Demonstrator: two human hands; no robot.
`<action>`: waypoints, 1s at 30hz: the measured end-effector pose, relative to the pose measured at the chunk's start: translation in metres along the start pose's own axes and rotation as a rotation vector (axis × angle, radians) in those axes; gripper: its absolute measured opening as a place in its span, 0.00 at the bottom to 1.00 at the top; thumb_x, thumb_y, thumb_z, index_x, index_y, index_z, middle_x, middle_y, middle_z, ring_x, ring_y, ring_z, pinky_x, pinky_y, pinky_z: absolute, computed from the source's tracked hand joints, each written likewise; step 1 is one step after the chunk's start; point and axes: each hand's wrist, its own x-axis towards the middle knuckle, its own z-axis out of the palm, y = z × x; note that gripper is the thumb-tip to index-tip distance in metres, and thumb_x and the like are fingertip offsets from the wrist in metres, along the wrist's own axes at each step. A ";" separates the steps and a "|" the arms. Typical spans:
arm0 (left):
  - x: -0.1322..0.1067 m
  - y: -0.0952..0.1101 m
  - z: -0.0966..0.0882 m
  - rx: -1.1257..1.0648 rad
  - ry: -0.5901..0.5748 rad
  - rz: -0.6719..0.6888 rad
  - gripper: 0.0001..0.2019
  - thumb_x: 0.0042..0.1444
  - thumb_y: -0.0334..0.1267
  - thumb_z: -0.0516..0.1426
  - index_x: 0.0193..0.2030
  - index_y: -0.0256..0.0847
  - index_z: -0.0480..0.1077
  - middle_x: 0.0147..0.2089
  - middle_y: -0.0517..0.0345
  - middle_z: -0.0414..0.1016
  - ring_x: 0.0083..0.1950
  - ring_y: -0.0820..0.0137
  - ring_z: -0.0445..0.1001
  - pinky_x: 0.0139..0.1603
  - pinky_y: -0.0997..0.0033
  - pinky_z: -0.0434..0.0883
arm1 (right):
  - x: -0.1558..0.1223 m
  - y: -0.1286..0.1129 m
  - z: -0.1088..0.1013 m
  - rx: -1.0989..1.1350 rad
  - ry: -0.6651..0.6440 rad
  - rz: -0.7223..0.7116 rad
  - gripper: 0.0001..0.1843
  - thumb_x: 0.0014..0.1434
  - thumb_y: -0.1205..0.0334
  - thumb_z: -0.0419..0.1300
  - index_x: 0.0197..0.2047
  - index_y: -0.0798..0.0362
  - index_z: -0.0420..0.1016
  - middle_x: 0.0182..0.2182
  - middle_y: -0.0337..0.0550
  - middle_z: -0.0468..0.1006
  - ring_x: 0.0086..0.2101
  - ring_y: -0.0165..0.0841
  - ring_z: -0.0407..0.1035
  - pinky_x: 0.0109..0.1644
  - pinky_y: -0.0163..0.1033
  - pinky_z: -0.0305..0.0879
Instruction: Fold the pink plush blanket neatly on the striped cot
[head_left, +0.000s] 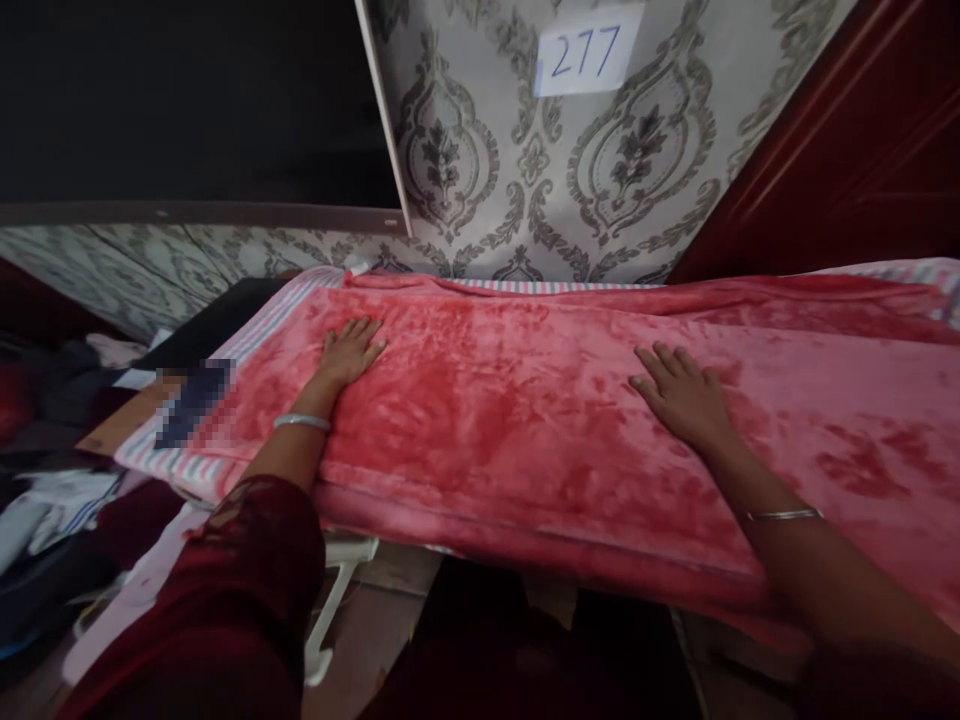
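A plush red-pink blanket lies spread over a long raised surface, with folds along its back edge and its front edge hanging over. My left hand rests flat on the blanket's left part, fingers stretched out. On the right, my right hand also lies on the plush with its fingers spread. Neither hand grips anything. Beneath the blanket, a striped cloth in pink, white and grey shows at the left end and along the back.
A large dark screen hangs at the upper left. Patterned wallpaper bears a paper marked 277. A dark red wooden panel slants at the right. Clothes are piled at the left, and a white metal leg stands below.
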 end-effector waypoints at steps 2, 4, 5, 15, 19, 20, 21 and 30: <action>0.001 0.001 0.000 -0.010 -0.003 0.004 0.32 0.70 0.54 0.37 0.78 0.46 0.46 0.80 0.51 0.41 0.80 0.55 0.41 0.75 0.37 0.42 | -0.001 0.001 -0.001 0.014 0.015 -0.004 0.34 0.71 0.43 0.39 0.73 0.48 0.58 0.71 0.52 0.57 0.68 0.53 0.53 0.64 0.68 0.57; 0.001 0.004 -0.002 -0.013 -0.022 -0.004 0.32 0.71 0.54 0.37 0.78 0.47 0.45 0.80 0.51 0.40 0.80 0.56 0.40 0.75 0.38 0.42 | -0.002 0.001 -0.001 0.046 0.024 -0.008 0.34 0.71 0.43 0.39 0.73 0.48 0.59 0.71 0.54 0.58 0.67 0.56 0.54 0.63 0.69 0.57; 0.000 0.005 -0.003 -0.016 -0.040 -0.007 0.32 0.71 0.54 0.37 0.78 0.47 0.44 0.80 0.51 0.40 0.80 0.57 0.39 0.76 0.39 0.42 | -0.002 0.002 0.000 0.070 0.030 -0.013 0.35 0.71 0.42 0.39 0.73 0.49 0.60 0.71 0.55 0.59 0.67 0.57 0.54 0.63 0.70 0.56; -0.078 0.035 -0.016 -0.153 0.054 0.111 0.31 0.71 0.52 0.44 0.76 0.41 0.53 0.79 0.42 0.45 0.79 0.52 0.43 0.75 0.36 0.40 | 0.004 0.009 0.000 0.298 0.009 -0.003 0.35 0.71 0.43 0.48 0.70 0.57 0.64 0.70 0.65 0.57 0.68 0.64 0.49 0.63 0.76 0.45; -0.130 0.052 -0.010 -0.209 0.120 0.261 0.28 0.70 0.48 0.47 0.72 0.40 0.60 0.77 0.43 0.53 0.77 0.54 0.51 0.75 0.43 0.50 | -0.002 0.006 -0.009 0.414 0.019 -0.014 0.37 0.70 0.40 0.48 0.66 0.63 0.69 0.66 0.70 0.63 0.66 0.64 0.55 0.63 0.76 0.49; -0.142 0.058 -0.007 -0.234 0.161 0.291 0.26 0.69 0.46 0.48 0.70 0.39 0.64 0.75 0.43 0.57 0.75 0.55 0.56 0.74 0.47 0.55 | -0.011 0.002 -0.014 0.456 0.057 -0.051 0.37 0.69 0.40 0.49 0.65 0.63 0.70 0.65 0.70 0.65 0.65 0.62 0.57 0.64 0.73 0.51; -0.152 0.065 -0.005 -0.262 0.200 0.328 0.24 0.69 0.45 0.48 0.67 0.38 0.67 0.73 0.43 0.62 0.73 0.57 0.61 0.73 0.50 0.59 | -0.024 -0.003 -0.019 0.498 0.096 -0.103 0.35 0.69 0.40 0.50 0.63 0.62 0.72 0.64 0.68 0.67 0.64 0.59 0.59 0.65 0.70 0.54; -0.202 0.107 0.004 -0.342 0.180 0.724 0.16 0.66 0.47 0.56 0.51 0.39 0.76 0.58 0.43 0.76 0.60 0.55 0.74 0.63 0.48 0.70 | -0.161 -0.037 -0.054 0.505 0.133 -0.542 0.19 0.69 0.51 0.56 0.59 0.46 0.77 0.58 0.52 0.75 0.56 0.48 0.70 0.59 0.60 0.69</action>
